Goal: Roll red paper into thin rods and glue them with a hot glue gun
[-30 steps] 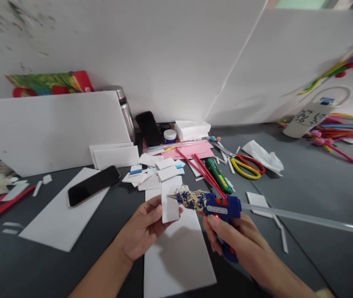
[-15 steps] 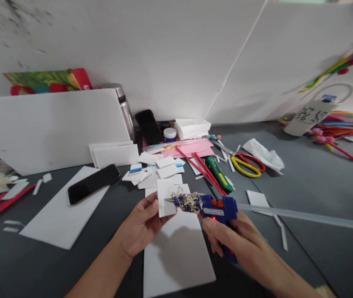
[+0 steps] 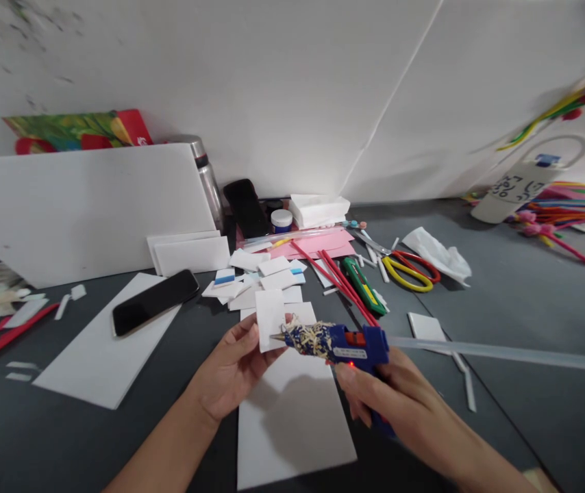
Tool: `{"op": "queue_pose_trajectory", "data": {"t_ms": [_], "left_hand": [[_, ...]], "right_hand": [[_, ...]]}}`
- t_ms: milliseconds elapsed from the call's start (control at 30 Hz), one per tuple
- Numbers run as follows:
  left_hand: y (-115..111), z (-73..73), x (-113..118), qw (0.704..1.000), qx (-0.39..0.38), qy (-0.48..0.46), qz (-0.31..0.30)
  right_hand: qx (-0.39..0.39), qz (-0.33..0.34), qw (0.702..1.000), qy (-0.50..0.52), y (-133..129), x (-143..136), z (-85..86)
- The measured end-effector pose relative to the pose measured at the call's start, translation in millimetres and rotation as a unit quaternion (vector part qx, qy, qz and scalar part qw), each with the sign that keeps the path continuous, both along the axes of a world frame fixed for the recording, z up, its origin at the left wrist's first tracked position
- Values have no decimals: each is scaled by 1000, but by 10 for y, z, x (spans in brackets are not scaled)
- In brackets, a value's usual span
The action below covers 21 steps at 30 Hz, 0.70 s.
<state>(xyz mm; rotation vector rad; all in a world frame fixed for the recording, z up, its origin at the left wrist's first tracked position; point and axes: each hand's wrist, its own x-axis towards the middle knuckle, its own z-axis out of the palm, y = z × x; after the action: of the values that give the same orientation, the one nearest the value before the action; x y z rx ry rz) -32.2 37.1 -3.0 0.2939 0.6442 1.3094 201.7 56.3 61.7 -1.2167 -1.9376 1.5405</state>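
My left hand (image 3: 235, 363) pinches a small white rectangular piece of card or foam board (image 3: 270, 318) upright by its lower left part. My right hand (image 3: 390, 394) is wrapped round the handle of a blue hot glue gun (image 3: 338, 342). The gun points left, its metal tip against or just in front of the white piece; I cannot tell if they touch. Dried glue strings cover the nozzle, and a red light glows on the body. A long clear glue stick (image 3: 488, 352) sticks out of the back. Below both hands lies a white sheet (image 3: 297, 424).
Small white pieces (image 3: 277, 279) are heaped beyond my hands. To their right lie red sticks (image 3: 344, 284), a green cutter (image 3: 364, 286) and scissors (image 3: 410, 274). A phone (image 3: 156, 302) rests on another white sheet at left. A white board (image 3: 87, 212) stands behind.
The white piece in my left hand has shifted slightly up and left. The glue gun has moved a little left with it.
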Motion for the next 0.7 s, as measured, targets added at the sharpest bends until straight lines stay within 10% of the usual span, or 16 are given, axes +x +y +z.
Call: {"op": "queue_pose_trajectory", "data": {"t_ms": [700], "left_hand": [[-37, -19, 8, 996, 40, 27, -74]], "right_hand": [[-4, -80, 992, 99, 96, 73, -59]]}}
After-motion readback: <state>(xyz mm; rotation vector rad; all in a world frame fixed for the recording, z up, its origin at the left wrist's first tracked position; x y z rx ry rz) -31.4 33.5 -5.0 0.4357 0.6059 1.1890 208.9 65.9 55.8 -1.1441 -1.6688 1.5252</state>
